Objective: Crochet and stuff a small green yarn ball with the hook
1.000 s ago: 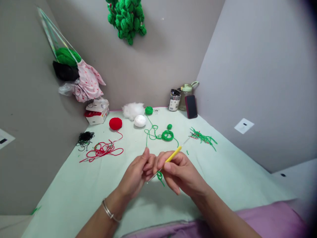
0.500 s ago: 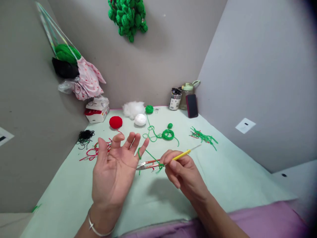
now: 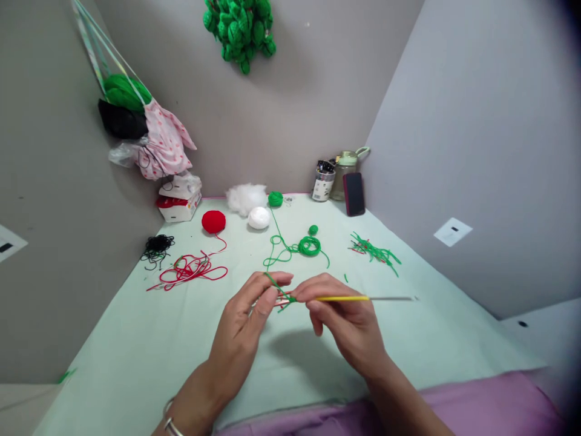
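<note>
My right hand pinches a yellow-handled crochet hook, its metal shaft pointing right. At those same fingertips is a small bit of green crochet work with short loose ends. Green yarn runs from it up over the fingers of my left hand, which is curled with thumb and fingers closing around the strand. Orange-handled thread snips lie on the table behind the hands, mostly hidden by them.
A green yarn coil, a red yarn ball, tangled red yarn and white stuffing lie beyond my hands. Green offcuts are on the right. A phone leans against a bottle at the back.
My left hand has turned from palm-up with spread fingers to curled, moving right to meet the right hand. The crochet hook has swung from slanting upward to nearly level.
</note>
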A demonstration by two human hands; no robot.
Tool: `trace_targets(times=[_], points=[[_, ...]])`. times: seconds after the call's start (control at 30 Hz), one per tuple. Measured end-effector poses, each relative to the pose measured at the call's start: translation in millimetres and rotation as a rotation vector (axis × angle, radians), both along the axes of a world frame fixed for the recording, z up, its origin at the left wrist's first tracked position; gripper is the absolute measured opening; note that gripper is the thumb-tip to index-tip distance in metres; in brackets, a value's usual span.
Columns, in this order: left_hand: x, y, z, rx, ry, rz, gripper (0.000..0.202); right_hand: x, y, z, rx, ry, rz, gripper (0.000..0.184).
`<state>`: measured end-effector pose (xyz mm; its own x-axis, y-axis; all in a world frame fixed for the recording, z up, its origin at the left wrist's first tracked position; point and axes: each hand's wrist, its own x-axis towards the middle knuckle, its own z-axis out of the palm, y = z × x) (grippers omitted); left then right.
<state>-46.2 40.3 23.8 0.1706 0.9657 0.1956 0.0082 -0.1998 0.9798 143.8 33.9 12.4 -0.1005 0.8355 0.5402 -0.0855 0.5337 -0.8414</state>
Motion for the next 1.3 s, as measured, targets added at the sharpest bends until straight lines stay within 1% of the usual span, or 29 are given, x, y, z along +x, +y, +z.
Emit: trace_targets(times=[0.07,0.13,0.23,0.33,0.47,0.5,0.57,0.63,0.7,0.77,0.83,0.9,0.97,1.1,1.2,1.3], points=[[2.2,-2.1,-0.3,-0.101,-0.091,0.009,0.026,-0.2,-3.5,-1.0,0.147,-0.127,-0.085,0.03],[4.1,-1.7,-3.5,-0.181,-0.19,-0.011,0.028,0.2,-7.9,-3.1,0.262,-0.252,-0.17,0.039],[7.3,0.1,-10.5,-0.265,-0.355,-0.055,0.032,0.0,-14.1,-7.1,0.403,-0.405,-0.298,0.044],[10.0,0.0,-14.7,-0.309,-0.427,-0.098,0.033,-1.3,-16.5,-13.8,0.494,-0.498,-0.39,0.048],[11.7,-1.9,-11.6,-0.375,-0.494,-0.152,0.037,-1.8,-14.9,-24.7,0.608,-0.555,-0.515,0.055],[12.1,-2.1,-10.2,-0.394,-0.519,-0.16,0.038,-1.5,-14.6,-26.3,0.637,-0.567,-0.53,0.055],[13.1,-2.1,-7.9,-0.434,-0.562,-0.163,0.04,-1.3,-14.9,-27.5,0.666,-0.599,-0.515,0.056],[14.4,-1.4,-6.9,-0.463,-0.584,-0.159,0.039,-1.9,-16.0,-26.8,0.645,-0.627,-0.464,0.059],[15.5,-0.5,-6.7,-0.467,-0.592,-0.165,0.036,-3.8,-16.9,-25.9,0.608,-0.596,-0.434,0.06],[16.1,0.0,-6.6,-0.457,-0.594,-0.168,0.036,-6.5,-16.9,-24.8,0.558,-0.488,-0.436,0.057],[15.9,0.0,-6.0,-0.446,-0.583,-0.15,0.035,-9.0,-16.1,-22.1,0.469,-0.359,-0.417,0.05],[15.0,-0.7,-5.0,-0.437,-0.565,-0.133,0.035,-10.5,-15.3,-17.3,0.362,-0.247,-0.362,0.042],[13.8,-1.9,-3.9,-0.432,-0.556,-0.138,0.037,-11.0,-14.6,-11.4,0.288,-0.162,-0.293,0.038],[12.9,-3.9,-1.9,-0.449,-0.592,-0.165,0.036,-11.5,-13.7,-3.6,0.252,-0.102,-0.216,0.034],[13.7,-3.0,-2.1,-0.456,-0.613,-0.149,0.032,-12.6,-13.2,-3.1,0.259,-0.096,-0.205,0.032],[14.1,-1.5,-4.4,-0.445,-0.588,-0.131,0.032,-13.3,-13.1,-4.8,0.256,-0.099,-0.212,0.03]])
